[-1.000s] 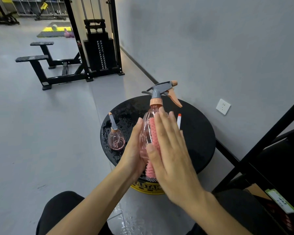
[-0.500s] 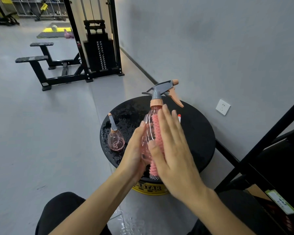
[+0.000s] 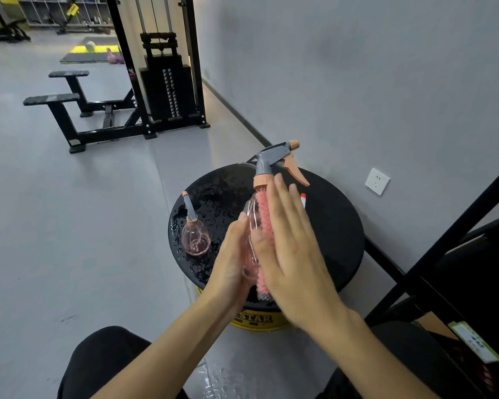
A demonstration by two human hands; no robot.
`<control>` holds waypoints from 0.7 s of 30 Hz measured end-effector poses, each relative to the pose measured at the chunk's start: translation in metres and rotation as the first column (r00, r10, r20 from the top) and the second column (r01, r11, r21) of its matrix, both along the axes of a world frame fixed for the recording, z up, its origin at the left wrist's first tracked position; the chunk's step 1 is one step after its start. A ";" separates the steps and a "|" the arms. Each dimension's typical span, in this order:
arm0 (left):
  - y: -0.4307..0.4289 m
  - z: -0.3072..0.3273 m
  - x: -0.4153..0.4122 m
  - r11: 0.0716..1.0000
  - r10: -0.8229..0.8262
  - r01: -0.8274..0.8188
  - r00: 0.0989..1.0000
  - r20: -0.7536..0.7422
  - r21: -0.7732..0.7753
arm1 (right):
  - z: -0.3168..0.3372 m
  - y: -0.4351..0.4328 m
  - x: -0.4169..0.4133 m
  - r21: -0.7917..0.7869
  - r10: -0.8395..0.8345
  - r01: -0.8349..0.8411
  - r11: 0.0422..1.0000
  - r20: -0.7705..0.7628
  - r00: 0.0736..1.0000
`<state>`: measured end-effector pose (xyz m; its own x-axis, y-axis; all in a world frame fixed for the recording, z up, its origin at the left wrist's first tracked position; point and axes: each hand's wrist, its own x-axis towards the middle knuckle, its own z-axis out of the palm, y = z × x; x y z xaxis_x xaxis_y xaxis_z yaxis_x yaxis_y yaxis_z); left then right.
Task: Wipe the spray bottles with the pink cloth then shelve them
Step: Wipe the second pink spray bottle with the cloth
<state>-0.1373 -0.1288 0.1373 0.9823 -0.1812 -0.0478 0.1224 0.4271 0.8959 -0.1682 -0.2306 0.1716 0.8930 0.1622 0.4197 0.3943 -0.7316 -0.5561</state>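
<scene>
A clear pink spray bottle with a grey head and orange trigger stands upright over the round black stool top. My left hand holds its lower left side. My right hand lies flat with fingers extended, pressing the bumpy pink cloth against the bottle's right side. A second, smaller pink bottle with a thin grey nozzle rests on the wet left part of the stool, apart from both hands.
A white and red pen-like item peeks out behind my right hand. A black shelf frame rises at the right. A wall socket is on the grey wall. Gym machine and benches stand further back left. My knees show at the bottom.
My right hand has slid the pink cloth upward along the bottle toward its neck. The bottle stays upright in my left hand.
</scene>
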 end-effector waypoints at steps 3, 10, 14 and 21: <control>0.004 0.000 0.002 0.999 0.014 -0.015 0.999 -0.031 -0.042 | -0.015 0.010 -0.025 -0.117 -0.041 0.044 0.992 0.033 0.999; 0.000 0.006 0.000 0.998 0.057 -0.057 0.998 -0.014 0.020 | -0.018 0.011 -0.003 0.045 -0.065 0.059 0.997 0.151 0.986; -0.001 0.003 -0.001 1.000 -0.012 0.012 0.999 0.034 -0.009 | -0.006 0.004 0.012 0.200 -0.046 0.000 0.980 0.227 0.973; -0.007 0.004 -0.008 0.998 -0.057 0.058 0.997 -0.052 0.029 | 0.041 0.005 0.057 -0.009 -0.046 0.053 0.999 0.341 0.939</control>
<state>-0.1451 -0.1354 0.1415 0.9665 -0.2348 -0.1036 0.1914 0.3907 0.9004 -0.1108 -0.2257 0.2129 0.7041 0.1315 0.6978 0.5210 -0.7634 -0.3818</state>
